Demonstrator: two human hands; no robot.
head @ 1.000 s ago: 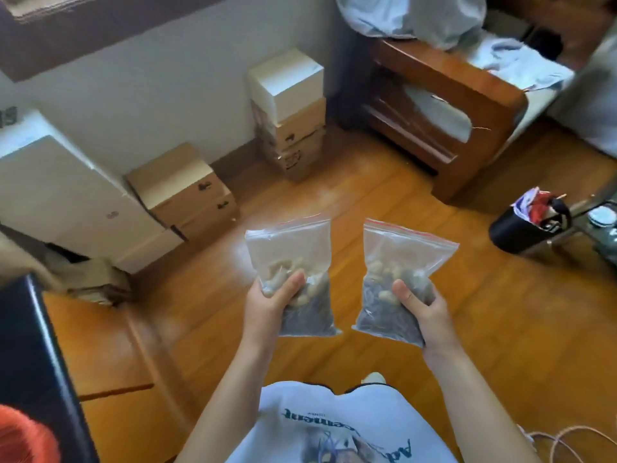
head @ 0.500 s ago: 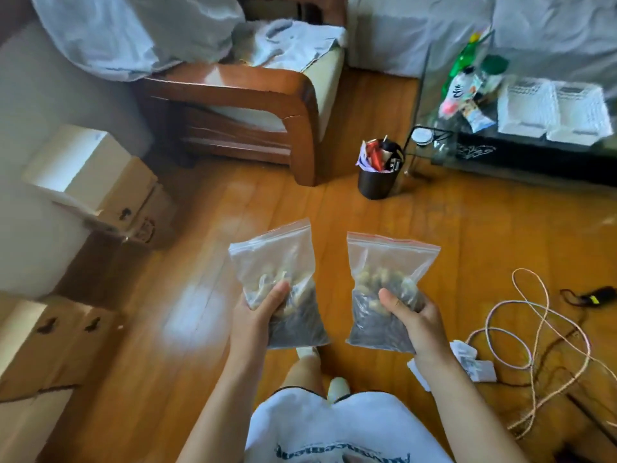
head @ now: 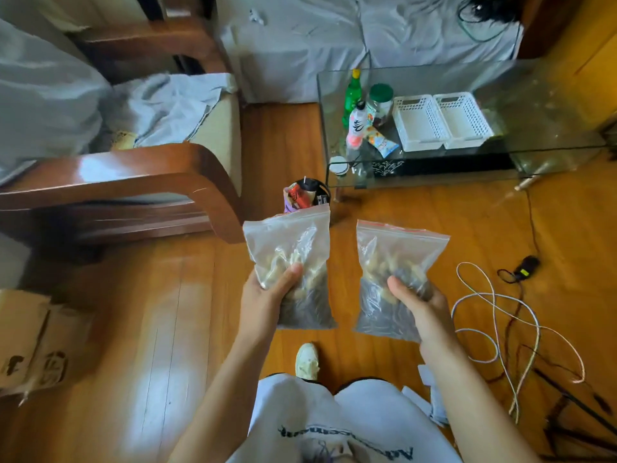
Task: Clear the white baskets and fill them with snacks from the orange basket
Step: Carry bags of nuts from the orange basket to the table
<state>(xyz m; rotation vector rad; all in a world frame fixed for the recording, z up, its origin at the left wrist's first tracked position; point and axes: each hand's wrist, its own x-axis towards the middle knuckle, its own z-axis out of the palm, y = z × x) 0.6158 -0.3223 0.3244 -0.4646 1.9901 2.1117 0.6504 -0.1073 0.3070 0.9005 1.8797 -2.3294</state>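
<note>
My left hand [head: 263, 299] grips a clear zip bag of snacks [head: 293, 262], held upright above the wooden floor. My right hand [head: 419, 305] grips a second zip bag of snacks [head: 394, 262] with a red seal strip, level with the first. Both bags hold pale nuts over dark seeds. Two white baskets [head: 419, 123] [head: 462, 118] sit side by side on the glass table [head: 434, 168] ahead to the right, and both look empty. The orange basket is out of view.
Bottles, a green-lidded jar and a snack packet [head: 382, 142] stand left of the baskets. A black bin [head: 309, 192] with wrappers sits by the table's corner. A wooden armchair [head: 133, 182] is at left, cardboard boxes [head: 30, 345] lower left, loose cables [head: 494, 315] on the floor at right.
The view has swung right: the wall and boxes slid off to the left, and the glass table with the white baskets has come closer. Both hands keep hold of their bags.
</note>
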